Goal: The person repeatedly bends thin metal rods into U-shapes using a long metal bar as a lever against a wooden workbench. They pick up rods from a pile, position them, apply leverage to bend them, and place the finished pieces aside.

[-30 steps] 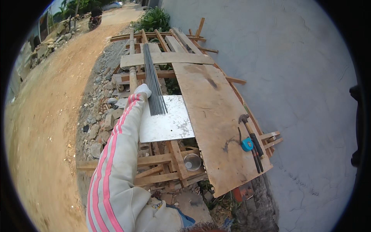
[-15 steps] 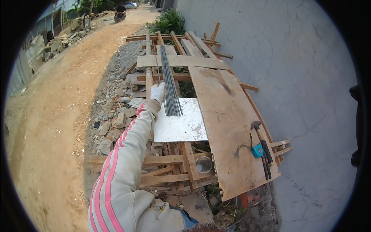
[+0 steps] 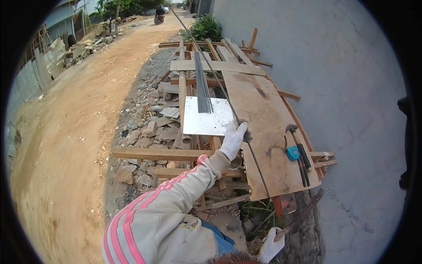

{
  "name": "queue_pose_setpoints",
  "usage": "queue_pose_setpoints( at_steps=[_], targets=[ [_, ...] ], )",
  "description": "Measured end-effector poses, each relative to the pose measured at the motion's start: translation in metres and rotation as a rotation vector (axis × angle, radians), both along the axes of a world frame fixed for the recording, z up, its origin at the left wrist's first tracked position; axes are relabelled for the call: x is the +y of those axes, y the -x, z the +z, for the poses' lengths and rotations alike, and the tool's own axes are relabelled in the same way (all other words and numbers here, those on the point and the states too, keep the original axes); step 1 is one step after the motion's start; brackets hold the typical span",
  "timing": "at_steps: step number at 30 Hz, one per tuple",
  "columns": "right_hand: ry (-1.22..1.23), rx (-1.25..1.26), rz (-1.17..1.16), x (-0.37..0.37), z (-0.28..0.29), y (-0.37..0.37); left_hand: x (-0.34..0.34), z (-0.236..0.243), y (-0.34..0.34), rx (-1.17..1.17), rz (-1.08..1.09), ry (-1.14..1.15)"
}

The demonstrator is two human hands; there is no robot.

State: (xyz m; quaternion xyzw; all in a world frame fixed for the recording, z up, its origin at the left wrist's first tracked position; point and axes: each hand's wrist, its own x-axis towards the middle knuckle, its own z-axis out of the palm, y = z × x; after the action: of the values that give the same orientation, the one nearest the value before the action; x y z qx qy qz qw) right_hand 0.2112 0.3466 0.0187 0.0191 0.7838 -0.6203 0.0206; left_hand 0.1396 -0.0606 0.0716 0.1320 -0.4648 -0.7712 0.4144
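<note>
My left hand (image 3: 234, 137), in a white knit glove, is closed around one long thin steel rod (image 3: 211, 69). The rod slants from the far road end, over the boards, down to the near edge of the plywood sheet (image 3: 263, 127). Low in the picture, my right hand (image 3: 271, 246), also gloved, grips the end of a rusty brown bar (image 3: 302, 214); its fingers are partly cut off by the angle. A bundle of similar steel rods (image 3: 202, 83) lies left of my left hand, its near ends on a white board (image 3: 198, 121).
On the plywood's right side rest a hammer (image 3: 300, 145), a blue tape measure (image 3: 292, 153) and dark-handled pliers or cutters (image 3: 303, 171). A grey wall (image 3: 351, 110) rises at the right. Timber beams (image 3: 162, 153) jut out leftward above rubble (image 3: 145, 132). A motorcycle with a rider (image 3: 159, 16) is on the dirt road.
My left hand has come from beside the bundle to the right and nearer, now with a single rod in it. My right hand has entered at the bottom with the rusty bar.
</note>
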Motion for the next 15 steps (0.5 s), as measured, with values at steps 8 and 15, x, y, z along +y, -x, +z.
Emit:
queue_pose_setpoints(
  at_steps=[8,15],
  targets=[
    [-0.262,0.128,0.221,0.033,0.045,-0.006,0.084,-0.031,-0.052,0.184,-0.197,-0.171],
    [-0.331,0.367,0.148,0.06,0.033,-0.001,0.224,-0.072,-0.067,-0.044,-0.538,-0.256]
  ],
)
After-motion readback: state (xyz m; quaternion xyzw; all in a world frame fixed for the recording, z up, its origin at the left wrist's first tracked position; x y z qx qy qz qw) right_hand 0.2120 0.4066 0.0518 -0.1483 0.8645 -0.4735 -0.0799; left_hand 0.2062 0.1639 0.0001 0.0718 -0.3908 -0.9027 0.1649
